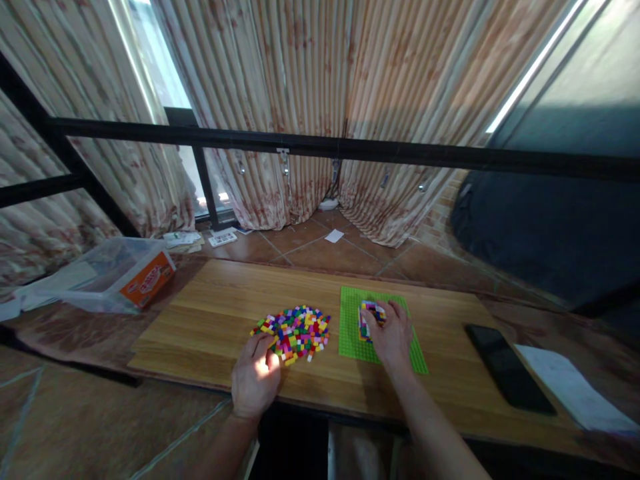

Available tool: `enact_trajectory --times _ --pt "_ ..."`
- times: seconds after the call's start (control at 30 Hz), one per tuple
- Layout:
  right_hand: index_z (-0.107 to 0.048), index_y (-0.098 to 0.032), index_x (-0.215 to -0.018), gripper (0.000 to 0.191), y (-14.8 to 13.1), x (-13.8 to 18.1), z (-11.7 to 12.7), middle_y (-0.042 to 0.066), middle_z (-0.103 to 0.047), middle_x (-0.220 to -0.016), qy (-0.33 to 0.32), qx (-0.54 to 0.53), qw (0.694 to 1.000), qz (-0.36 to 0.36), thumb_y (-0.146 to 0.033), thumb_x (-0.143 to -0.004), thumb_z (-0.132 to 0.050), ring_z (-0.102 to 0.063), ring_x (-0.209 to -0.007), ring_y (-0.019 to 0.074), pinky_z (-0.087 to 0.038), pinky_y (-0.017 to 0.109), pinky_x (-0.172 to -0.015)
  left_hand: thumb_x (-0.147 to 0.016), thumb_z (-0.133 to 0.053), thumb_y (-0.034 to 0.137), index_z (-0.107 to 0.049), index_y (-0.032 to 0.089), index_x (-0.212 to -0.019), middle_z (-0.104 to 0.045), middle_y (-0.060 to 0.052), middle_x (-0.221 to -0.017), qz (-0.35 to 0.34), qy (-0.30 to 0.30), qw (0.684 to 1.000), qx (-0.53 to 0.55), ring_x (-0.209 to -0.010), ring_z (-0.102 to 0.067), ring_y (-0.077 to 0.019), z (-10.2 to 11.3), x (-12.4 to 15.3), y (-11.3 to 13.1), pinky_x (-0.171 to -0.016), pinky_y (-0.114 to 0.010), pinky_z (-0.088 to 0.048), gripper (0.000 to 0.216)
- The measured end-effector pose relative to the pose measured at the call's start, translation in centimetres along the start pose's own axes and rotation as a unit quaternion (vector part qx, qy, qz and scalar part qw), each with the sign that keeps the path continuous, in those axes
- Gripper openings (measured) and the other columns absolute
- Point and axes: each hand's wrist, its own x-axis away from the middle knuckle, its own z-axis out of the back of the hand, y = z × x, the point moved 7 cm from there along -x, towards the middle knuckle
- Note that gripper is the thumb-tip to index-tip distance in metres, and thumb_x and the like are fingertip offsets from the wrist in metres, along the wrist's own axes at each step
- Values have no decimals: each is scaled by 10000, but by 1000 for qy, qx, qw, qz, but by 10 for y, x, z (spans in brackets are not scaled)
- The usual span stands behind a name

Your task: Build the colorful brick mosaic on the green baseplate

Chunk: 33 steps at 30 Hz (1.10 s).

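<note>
A heap of small coloured bricks (295, 331) lies on a wooden board (210, 313). My left hand (255, 381) rests at the near left edge of the heap, its fingers curled down among the bricks; what they hold is hidden. To the right lies a green baseplate (350, 327) with a small block of built-up coloured bricks (369, 313) on it. My right hand (391, 333) lies on the baseplate, with its fingertips pressed on that block.
A black phone (507, 367) and a white sheet (575, 390) lie at the right. A clear plastic bin with an orange label (125, 273) stands at the left. A black rail (320, 143), curtains and a tiled floor are behind.
</note>
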Motion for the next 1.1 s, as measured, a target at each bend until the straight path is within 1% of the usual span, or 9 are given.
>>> enact_trajectory --times 0.2,0.27,0.33,0.4,0.5,0.6,0.77,0.93,1.1 --pt "-671 -183 -1092 453 -4 -1 8 170 -561 -1227 -3 23 1000 9 -533 -840 -532 -499 -1089 312 -386 464 -882 -780 -484 98 -658 204 -994 -674 -58 -1051 2 -7 1000 1 -982 -642 -200 1 -1 2 -878 -280 -511 296" --pt "-676 -186 -1087 398 -16 5 15 164 -554 -1238 11 41 998 40 -480 -862 -530 -481 -1110 320 -373 484 -903 -783 -489 96 -660 203 -989 -675 -56 -1053 4 -2 1000 4 -992 -638 -198 2 0 3 -897 -281 -505 288" --pt "-685 -216 -1068 304 -36 20 21 133 -553 -1242 18 34 994 100 -388 -890 -509 -466 -1127 308 -358 492 -930 -784 -492 91 -659 198 -987 -677 -56 -1059 4 4 1000 7 -1001 -635 -198 2 0 3 -912 -285 -501 284" --pt "-697 -252 -1021 255 -62 44 19 86 -591 -1173 -19 -17 984 174 -266 -913 -465 -492 -1085 261 -371 451 -934 -782 -491 85 -658 195 -985 -679 -56 -1062 4 6 1000 11 -1002 -635 -199 2 1 3 -915 -290 -501 284" --pt "-683 -265 -1044 292 -99 83 4 57 -626 -1080 -143 -107 951 252 -169 -917 -439 -537 -977 197 -432 337 -847 -773 -496 83 -657 205 -986 -679 -53 -1064 6 1 1000 13 -1001 -636 -202 1 1 2 -907 -297 -507 293" --pt "-683 -246 -966 198 -112 102 -7 48 -642 -970 -186 -112 951 222 -221 -912 -494 -553 -905 196 -437 327 -804 -767 -502 81 -657 216 -1001 -677 -49 -1071 12 -6 1000 13 -991 -638 -200 0 1 1 -884 -291 -515 312" --pt "-664 -228 -915 117 -115 106 -20 49 -646 -910 -188 -66 963 183 -309 -858 -602 -559 -883 221 -416 353 -799 -783 -489 91 -656 214 -1006 -678 -55 -1069 13 -6 1000 16 -987 -639 -204 -1 2 0 -873 -304 -519 305" --pt "-653 -221 -872 145 -112 110 -22 43 -649 -877 -179 -64 966 176 -191 -890 -512 -562 -841 201 -404 329 -774 -777 -491 93 -661 213 -992 -676 -54 -1065 10 -5 1000 21 -990 -640 -201 0 2 1 -877 -292 -515 299" --pt "-648 -215 -928 194 -91 111 -12 51 -656 -883 -173 -68 968 166 -151 -890 -469 -568 -842 206 -409 333 -771 -777 -485 96 -664 213 -988 -677 -55 -1067 17 -8 1000 22 -994 -639 -204 -1 2 1 -880 -302 -518 301"
